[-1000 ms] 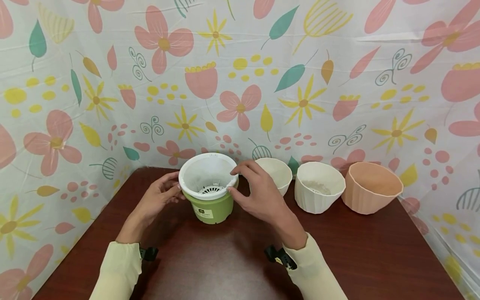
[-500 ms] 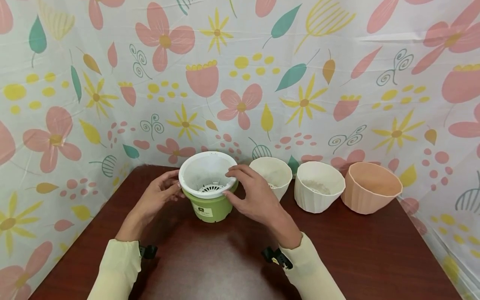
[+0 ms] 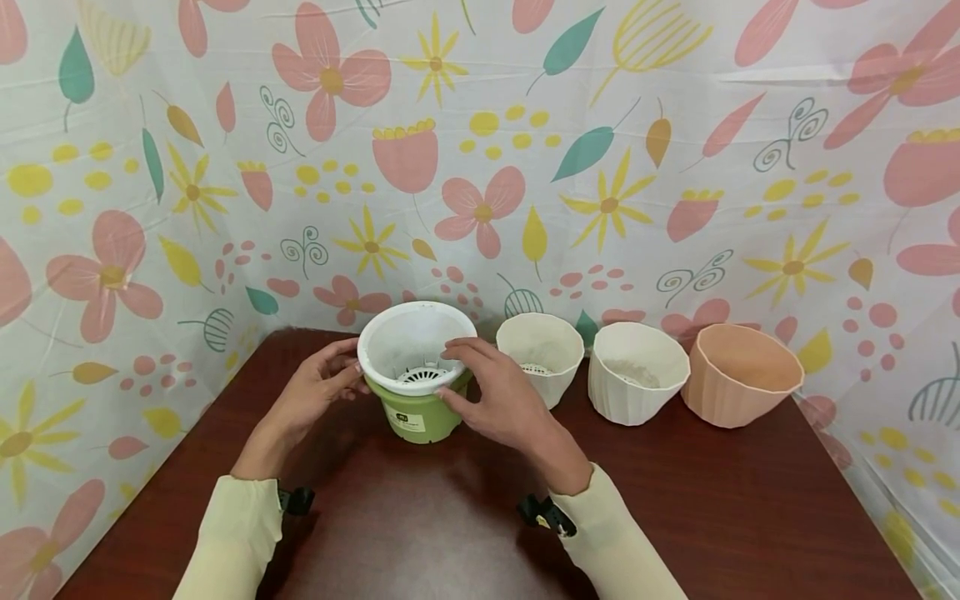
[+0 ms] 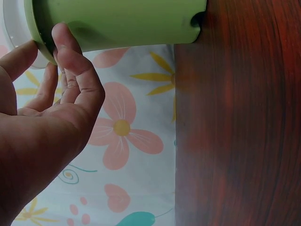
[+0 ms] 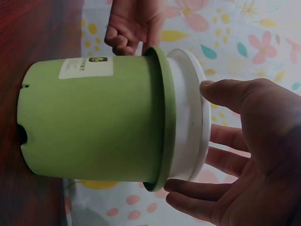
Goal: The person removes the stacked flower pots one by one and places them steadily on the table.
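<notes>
A white inner pot (image 3: 405, 337) with a slotted bottom sits inside a green flowerpot (image 3: 420, 417), its rim standing above the green one. The green pot rests upright on the table and bears a pale label (image 5: 87, 68). At the left side my left hand (image 3: 311, 392) holds the green rim, thumb and fingertips against it in the left wrist view. My right hand (image 3: 502, 396) grips the white rim from the right, thumb on its near side and index finger over the edge. In the right wrist view, a white band (image 5: 186, 117) shows between the two rims.
To the right stand a cream faceted pot (image 3: 551, 379), a white ribbed pot (image 3: 630, 404) and a peach pot (image 3: 738, 400) in a row. A floral cloth (image 3: 480, 150) hangs behind and left of the dark wooden table (image 3: 420, 525).
My right hand has slid a little leftward along the white rim, uncovering more of the cream pot behind it. The left hand stays at the green rim.
</notes>
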Motion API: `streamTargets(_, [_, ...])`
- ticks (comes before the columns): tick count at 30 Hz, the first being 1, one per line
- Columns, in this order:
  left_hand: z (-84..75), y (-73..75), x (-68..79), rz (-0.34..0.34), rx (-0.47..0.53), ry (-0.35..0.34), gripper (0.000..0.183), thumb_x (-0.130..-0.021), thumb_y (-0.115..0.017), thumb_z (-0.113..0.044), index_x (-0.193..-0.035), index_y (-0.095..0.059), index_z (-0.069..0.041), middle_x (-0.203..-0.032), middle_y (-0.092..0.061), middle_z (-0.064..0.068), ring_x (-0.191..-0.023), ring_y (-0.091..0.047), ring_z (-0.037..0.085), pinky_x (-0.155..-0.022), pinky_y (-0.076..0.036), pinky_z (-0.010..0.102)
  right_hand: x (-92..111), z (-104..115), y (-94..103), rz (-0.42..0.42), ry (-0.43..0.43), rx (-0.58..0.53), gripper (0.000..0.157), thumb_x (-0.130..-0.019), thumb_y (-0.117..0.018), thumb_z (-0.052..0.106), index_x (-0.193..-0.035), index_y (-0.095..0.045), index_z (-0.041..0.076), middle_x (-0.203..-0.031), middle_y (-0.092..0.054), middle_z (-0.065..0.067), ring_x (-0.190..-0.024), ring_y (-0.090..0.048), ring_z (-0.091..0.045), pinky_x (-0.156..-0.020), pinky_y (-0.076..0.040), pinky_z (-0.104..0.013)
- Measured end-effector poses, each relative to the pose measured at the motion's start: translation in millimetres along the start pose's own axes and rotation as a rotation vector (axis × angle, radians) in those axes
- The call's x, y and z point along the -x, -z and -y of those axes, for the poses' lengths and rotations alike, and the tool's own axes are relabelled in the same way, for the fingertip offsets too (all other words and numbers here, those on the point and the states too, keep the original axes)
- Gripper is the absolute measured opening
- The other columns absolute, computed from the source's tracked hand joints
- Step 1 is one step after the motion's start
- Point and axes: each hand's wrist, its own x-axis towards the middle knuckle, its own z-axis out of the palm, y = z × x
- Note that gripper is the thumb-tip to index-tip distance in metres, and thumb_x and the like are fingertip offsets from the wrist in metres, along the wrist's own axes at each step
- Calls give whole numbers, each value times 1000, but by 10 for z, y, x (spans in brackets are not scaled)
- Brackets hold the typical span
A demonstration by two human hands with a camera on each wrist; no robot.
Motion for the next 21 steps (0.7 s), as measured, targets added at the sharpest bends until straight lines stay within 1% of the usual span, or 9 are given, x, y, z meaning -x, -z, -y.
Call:
streamTargets(4, [-2,3,-9,0,-1,0,53,-109,-63,-25,-157,-47,-7,-119,-68,9,-101,-72,36,-83,-62,35,1,-2,-42,0,-3,20,44,-92,-86,25,-129,-69,8,-140,-64,-8,-126,-63,-23,-101,-56,-40])
streamTargets(8, [0,5,-14,7,-6,-2,54,-109,-63,-26,-157,-46,-7,-120,-68,10,-99,-73,30,-82,-61,32,-1,-18,-85,-24,11,51,42,-92,-86,25,-127,-71,7,-138,-66,-7,-127,-64,-24,-102,-56,-41])
streamTargets(11, [6,2,-15,6,-9,2,54,-109,-64,-26,-157,-47,-9,-121,-68,10,-97,-73,25,-83,-61,34,-3,-30,-112,-44,29,81,41,-91,-86,26,-124,-72,8,-136,-67,-7,-125,-65,-25,-103,-56,-42])
streamTargets(13, [13,0,-16,7,-9,5,54,-109,-64,-26,-157,-47,-10,-121,-68,10,-97,-73,24,-84,-61,35,-5,-34,-124,-55,40,97,40,-90,-87,27,-123,-73,8,-134,-68,-7,-124,-65,-25,-103,-56,-42])
streamTargets(16, [20,-5,-18,4,-10,8,53,-109,-64,-27,-157,-47,-11,-122,-68,10,-98,-73,26,-83,-61,34,-3,-39,-138,-68,44,113,39,-90,-87,27,-121,-73,9,-133,-68,-6,-122,-66,-25,-103,-56,-42])
streamTargets(21, [18,-4,-12,4,-13,13,53,-109,-64,-27,-157,-47,-12,-123,-68,10,-100,-73,31,-86,-62,39,2,-48,-159,-81,48,124,34,-89,-88,27,-115,-73,11,-130,-68,-5,-120,-65,-25,-103,-56,-41])
